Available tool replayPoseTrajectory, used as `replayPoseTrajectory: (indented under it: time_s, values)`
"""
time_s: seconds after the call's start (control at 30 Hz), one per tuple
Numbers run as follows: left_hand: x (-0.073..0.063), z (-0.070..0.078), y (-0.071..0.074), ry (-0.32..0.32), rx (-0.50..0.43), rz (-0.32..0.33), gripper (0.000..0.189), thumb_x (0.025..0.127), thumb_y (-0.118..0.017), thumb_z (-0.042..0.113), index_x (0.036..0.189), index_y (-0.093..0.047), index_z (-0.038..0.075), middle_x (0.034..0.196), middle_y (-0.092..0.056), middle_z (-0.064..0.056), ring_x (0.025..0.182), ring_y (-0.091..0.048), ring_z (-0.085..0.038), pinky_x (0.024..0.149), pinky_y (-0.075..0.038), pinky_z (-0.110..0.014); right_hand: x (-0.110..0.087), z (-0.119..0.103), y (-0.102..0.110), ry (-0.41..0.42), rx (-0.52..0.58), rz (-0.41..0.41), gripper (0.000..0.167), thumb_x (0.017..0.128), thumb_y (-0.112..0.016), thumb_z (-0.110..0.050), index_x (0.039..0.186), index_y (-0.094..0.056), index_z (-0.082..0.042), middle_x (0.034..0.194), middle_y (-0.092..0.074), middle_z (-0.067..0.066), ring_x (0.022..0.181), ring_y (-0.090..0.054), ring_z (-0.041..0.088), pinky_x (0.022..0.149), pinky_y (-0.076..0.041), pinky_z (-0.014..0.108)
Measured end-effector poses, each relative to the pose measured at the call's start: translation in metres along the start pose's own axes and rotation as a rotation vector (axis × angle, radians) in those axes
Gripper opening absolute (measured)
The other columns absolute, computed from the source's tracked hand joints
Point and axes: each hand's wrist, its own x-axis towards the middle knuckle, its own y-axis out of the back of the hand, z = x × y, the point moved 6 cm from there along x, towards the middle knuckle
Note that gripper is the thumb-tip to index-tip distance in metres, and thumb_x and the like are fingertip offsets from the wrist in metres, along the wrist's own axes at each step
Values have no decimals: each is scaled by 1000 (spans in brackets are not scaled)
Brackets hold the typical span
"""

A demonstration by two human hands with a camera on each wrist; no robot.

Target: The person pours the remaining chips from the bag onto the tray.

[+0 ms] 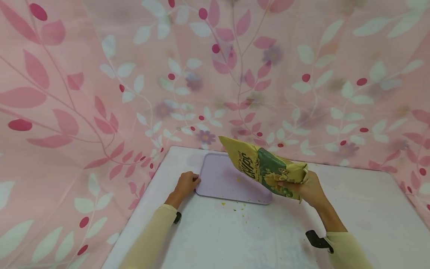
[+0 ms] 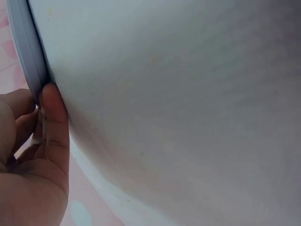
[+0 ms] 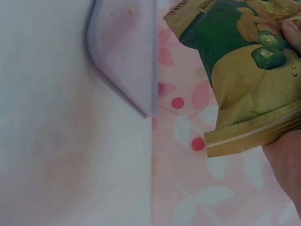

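Observation:
A yellow and green chip bag [image 1: 248, 158], printed with dark lettering and green pepper slices, hangs tilted over the right part of a lilac tray [image 1: 216, 186]. My right hand [image 1: 313, 191] grips it by its right end, with the thumb across the printed front. In the right wrist view, the bag's crimped end [image 3: 254, 139] lies by the palm. At the tray's left edge, my left hand [image 1: 185, 185] pinches the rim between thumb and fingers. The left wrist view shows that thumb [image 2: 55, 115] against the rim [image 2: 28, 47]. A small yellow crumb [image 1: 238, 179] lies on the tray.
Several yellow and green crumbs [image 1: 234, 210] are scattered on the white tabletop [image 1: 215, 239] in front of the tray. A pink cloth [image 1: 188, 67] with a leaf pattern hangs behind the table and along its sides. Dark straps [image 1: 317, 240] circle both wrists.

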Motion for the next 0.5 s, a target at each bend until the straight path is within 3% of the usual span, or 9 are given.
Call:
replayPoseTrajectory:
  time_s: [0.1,0.17,0.23,0.37,0.47,0.5]
  values:
    - [0,0,0,-7,0,1,21,88,-71,9,106,-74,-1,91,-68,-13,77,-56,-17,69,-49,-33,2,-9,3,121,123,21,52,73,-85,-3,120,-61,-3,108,-68,10,95,-66,14,78,-54,26]
    - [-1,0,-1,-15,1,7,20,88,-71,8,105,-75,-1,91,-68,-13,76,-56,-16,68,-49,-33,2,-10,2,148,152,16,50,73,-84,1,118,-62,-4,106,-69,10,94,-67,15,77,-54,26]
    - [0,0,-1,-14,1,6,19,88,-72,7,104,-75,0,89,-68,-12,75,-55,-16,68,-48,-33,3,-6,-1,139,152,-10,48,73,-84,0,117,-64,-3,106,-69,10,95,-67,16,78,-54,27]
    - [0,1,-1,-15,-10,2,15,88,-70,7,100,-76,0,83,-64,-9,73,-53,-16,65,-47,-31,1,5,-4,27,-2,-30,45,72,-88,-20,110,-66,-8,101,-70,-1,91,-65,7,75,-53,24]
    - [-1,1,0,-17,-17,1,17,89,-69,7,102,-76,-1,82,-64,-9,73,-52,-16,65,-47,-31,-1,1,-1,35,33,-11,43,73,-88,-16,108,-65,-7,99,-70,1,89,-66,9,73,-54,25]
    - [-1,1,0,-12,-19,2,18,89,-69,7,104,-75,-1,83,-64,-9,73,-53,-16,66,-47,-32,-1,-4,1,73,72,-3,43,74,-86,-10,110,-65,-6,100,-70,4,90,-67,11,73,-54,26]
